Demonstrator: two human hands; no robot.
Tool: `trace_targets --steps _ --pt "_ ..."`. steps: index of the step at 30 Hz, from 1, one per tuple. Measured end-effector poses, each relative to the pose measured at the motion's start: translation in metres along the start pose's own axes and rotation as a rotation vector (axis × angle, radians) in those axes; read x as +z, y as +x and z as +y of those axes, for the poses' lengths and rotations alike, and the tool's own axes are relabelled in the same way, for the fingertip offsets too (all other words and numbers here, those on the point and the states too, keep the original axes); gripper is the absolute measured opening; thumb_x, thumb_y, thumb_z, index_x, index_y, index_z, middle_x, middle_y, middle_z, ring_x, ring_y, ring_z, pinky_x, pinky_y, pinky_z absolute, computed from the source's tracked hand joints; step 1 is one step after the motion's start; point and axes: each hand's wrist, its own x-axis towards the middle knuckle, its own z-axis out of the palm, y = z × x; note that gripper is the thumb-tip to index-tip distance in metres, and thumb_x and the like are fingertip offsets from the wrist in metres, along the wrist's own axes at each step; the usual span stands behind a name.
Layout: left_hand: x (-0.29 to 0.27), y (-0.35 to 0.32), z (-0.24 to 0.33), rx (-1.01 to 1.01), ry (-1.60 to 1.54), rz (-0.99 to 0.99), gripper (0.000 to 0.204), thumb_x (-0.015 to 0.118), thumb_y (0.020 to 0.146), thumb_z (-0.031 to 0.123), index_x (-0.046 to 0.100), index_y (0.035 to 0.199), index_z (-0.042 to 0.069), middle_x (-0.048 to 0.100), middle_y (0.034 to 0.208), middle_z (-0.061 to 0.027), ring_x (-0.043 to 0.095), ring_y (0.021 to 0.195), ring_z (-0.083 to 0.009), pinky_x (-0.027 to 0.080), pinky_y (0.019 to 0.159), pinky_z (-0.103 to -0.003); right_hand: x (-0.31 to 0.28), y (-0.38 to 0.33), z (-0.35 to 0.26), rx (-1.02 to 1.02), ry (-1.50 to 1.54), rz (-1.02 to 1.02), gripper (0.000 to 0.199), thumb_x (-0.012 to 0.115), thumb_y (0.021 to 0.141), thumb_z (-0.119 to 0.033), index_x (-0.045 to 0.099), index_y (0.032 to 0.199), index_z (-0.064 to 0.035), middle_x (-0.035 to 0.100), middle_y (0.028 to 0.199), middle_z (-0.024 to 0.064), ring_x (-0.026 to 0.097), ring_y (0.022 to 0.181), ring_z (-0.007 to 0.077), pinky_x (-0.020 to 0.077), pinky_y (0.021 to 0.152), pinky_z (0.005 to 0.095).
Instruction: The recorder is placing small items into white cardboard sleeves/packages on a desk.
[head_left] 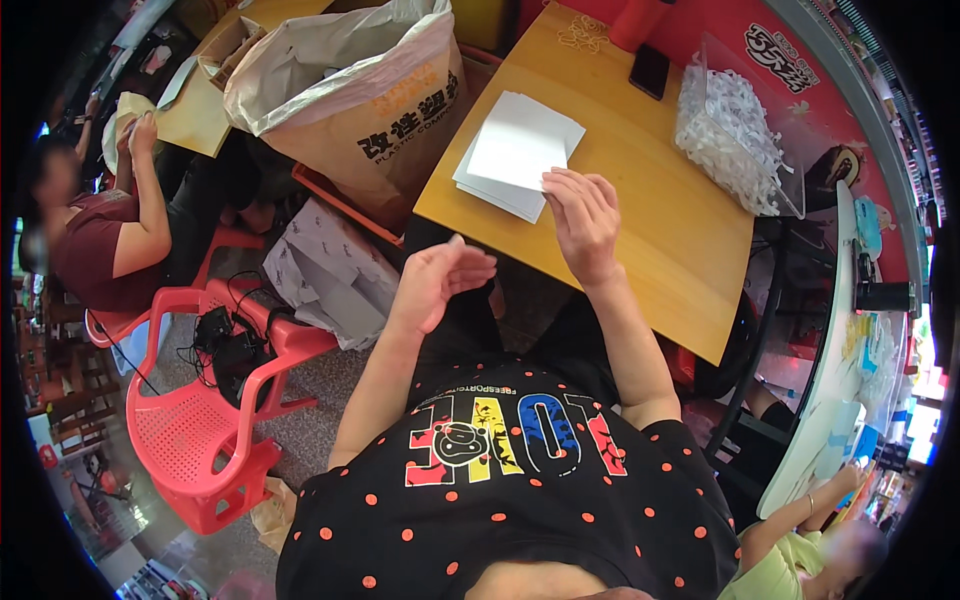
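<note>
A small stack of white paper sheets point(515, 140), slightly fanned, lies near the left edge of the wooden table point(640, 220). My right hand point(582, 215) is at the stack's right corner, thumb and fingertips closed on the edge of the top white sheet point(530, 165). Whether more than one sheet is between the fingers cannot be made out. My left hand point(442, 284) hovers in front of the table's near edge, fingers stretched out and palm turned inward, holding nothing and apart from the paper.
A clear bin point(795, 190) of white strips and a black phone point(649, 71) occupy the table's far right; rubber bands point(583, 34) lie at the back. Left are a large woven sack point(345, 110), a white carton point(330, 270) and a red chair point(190, 430). Other people sit at both sides.
</note>
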Motion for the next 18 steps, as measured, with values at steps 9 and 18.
trace_targets --steps 9,18 --pt "0.010 0.031 0.019 0.071 -0.506 -0.006 0.045 0.051 0.088 0.002 0.043 0.132 0.000 0.053 0.128 -0.0168 0.059 0.110 -0.0267 0.049 0.093 -0.040 -0.076 -0.007 -0.052 -0.006 0.415 -0.363 0.035 0.068 0.067 0.007 0.064 0.101 -0.0028 0.065 0.101 0.0095 0.061 0.092 0.0255 0.0512 0.076 0.0332" --pt "0.031 0.003 0.009 0.503 0.314 -0.053 0.038 0.049 0.073 -0.016 0.069 0.101 0.001 0.061 0.117 -0.0165 0.058 0.109 -0.0234 0.047 0.094 -0.033 -0.074 -0.030 -0.044 1.075 1.025 -0.123 0.006 0.067 0.081 -0.001 0.068 0.086 0.0006 0.060 0.112 0.0071 0.054 0.076 0.0061 0.0434 0.063 0.0191"
